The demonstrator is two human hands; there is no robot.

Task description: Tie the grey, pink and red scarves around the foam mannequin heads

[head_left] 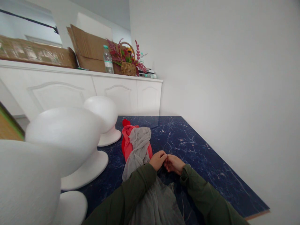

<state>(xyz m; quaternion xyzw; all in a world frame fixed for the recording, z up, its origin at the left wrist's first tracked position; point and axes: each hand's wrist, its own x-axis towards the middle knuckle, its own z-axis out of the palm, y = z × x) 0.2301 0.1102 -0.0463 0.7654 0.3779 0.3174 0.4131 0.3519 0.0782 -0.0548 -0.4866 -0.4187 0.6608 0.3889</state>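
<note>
Just below the centre of the frame, the left hand and right hand meet at curled fingertips, though whether they pinch anything between them I cannot tell. The grey scarf runs from mid-frame to the bottom edge, partly hidden by the left sleeve and overlapping red cloth on the dark blue tabletop. Three white head-shaped stands crowd the left side, while cardboard boxes, a bottle and a flower basket top the white cabinet at upper left.
</note>
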